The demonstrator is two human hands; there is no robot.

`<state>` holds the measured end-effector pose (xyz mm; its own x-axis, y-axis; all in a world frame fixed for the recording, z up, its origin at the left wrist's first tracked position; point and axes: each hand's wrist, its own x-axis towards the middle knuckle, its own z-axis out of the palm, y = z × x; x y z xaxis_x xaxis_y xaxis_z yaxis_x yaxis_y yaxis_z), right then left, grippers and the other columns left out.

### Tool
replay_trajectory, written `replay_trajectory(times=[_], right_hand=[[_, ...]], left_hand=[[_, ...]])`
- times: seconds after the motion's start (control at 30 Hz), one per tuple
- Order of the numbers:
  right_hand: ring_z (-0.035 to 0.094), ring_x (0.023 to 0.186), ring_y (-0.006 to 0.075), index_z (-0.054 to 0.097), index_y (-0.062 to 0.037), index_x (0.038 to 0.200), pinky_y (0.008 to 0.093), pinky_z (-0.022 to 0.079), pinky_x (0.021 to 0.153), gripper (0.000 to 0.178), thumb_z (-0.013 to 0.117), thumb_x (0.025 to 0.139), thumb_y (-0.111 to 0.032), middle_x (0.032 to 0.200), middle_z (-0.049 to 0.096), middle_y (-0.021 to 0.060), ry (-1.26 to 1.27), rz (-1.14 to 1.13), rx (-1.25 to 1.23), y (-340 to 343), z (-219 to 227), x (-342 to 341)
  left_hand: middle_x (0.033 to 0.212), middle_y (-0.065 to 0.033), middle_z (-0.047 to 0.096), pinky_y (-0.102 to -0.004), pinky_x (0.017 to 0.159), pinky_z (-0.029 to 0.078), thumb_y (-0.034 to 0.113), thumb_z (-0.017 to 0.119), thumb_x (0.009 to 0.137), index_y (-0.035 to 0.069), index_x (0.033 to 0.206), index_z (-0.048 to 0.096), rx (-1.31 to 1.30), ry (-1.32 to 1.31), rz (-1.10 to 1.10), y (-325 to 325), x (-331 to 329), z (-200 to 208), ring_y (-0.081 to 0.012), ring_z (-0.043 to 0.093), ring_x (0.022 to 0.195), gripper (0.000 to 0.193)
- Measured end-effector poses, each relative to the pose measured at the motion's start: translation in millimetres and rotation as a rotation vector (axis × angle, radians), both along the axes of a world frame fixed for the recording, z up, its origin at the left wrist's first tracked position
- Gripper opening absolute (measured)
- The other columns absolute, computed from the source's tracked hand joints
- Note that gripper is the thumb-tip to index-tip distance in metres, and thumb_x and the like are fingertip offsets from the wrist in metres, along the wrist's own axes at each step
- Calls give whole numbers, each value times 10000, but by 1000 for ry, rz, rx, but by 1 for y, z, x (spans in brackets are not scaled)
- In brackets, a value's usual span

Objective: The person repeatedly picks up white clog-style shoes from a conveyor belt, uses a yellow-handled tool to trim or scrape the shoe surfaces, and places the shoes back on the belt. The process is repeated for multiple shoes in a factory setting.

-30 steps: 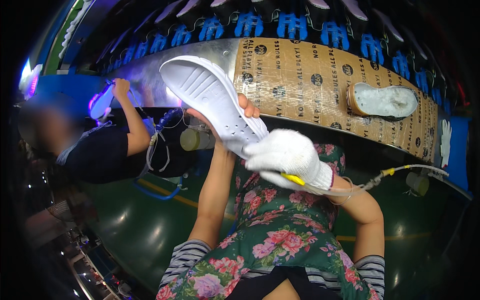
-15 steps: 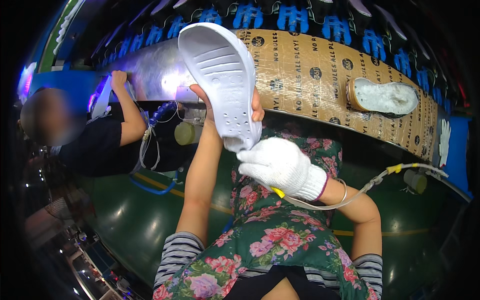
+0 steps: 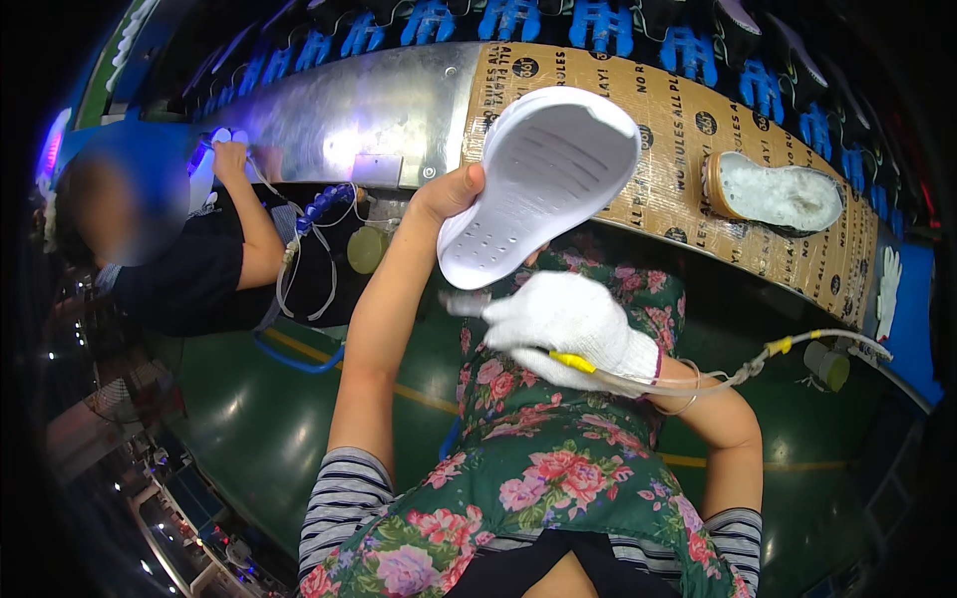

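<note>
My bare left hand [image 3: 454, 196] grips a white foam shoe sole [image 3: 538, 189], thumb on its near-left edge and the other fingers mostly hidden beneath. The sole is tilted, its wide grooved end up and to the right, its narrow end with small holes low and left. Just below that end is my right hand [image 3: 568, 324], in a white knitted glove, its fingers curled. A clear hose [image 3: 638, 384] with yellow tape runs into its palm, and the fingers close round it. A blurred greyish bit shows at the fingertips; I cannot make out what it is.
Beyond my hands a curved metal bench [image 3: 399, 110] carries a printed brown cardboard sheet [image 3: 638, 120]. A sole-shaped mould [image 3: 773, 194] with a whitish filling rests on it. Blue clamps [image 3: 598, 25] line the back. A co-worker [image 3: 199, 259] stands at left. A white glove [image 3: 888, 289] hangs far right.
The sole has swung right and down, and its wide end now leans to the upper right. My gloved hand, which touched its narrow end, is now slightly apart from it.
</note>
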<state>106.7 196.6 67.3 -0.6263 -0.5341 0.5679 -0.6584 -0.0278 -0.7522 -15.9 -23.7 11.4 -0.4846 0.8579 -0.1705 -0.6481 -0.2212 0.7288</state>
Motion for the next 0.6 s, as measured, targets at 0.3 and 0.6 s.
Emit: replay_trajectory(times=[0.3, 0.6], right_hand=[[721, 810, 294, 772, -130, 993, 373, 578, 723, 256, 806, 760, -31, 982, 771, 63, -47, -262, 78, 1, 2, -20], [725, 1003, 210, 755, 43, 1046, 315, 578, 910, 197, 734, 860, 104, 1109, 772, 163, -1119, -420, -643, 21, -6, -30]], left_hand=[[1179, -244, 700, -499, 775, 641, 812, 625, 811, 39, 1513, 470, -195, 35, 2, 5, -18, -10, -375, 742, 962, 1056], [1134, -194, 727, -412, 815, 649, 693, 303, 1066, -26, 1339, 583, 221, 8, 789, 32, -42, -15, -298, 747, 941, 819]])
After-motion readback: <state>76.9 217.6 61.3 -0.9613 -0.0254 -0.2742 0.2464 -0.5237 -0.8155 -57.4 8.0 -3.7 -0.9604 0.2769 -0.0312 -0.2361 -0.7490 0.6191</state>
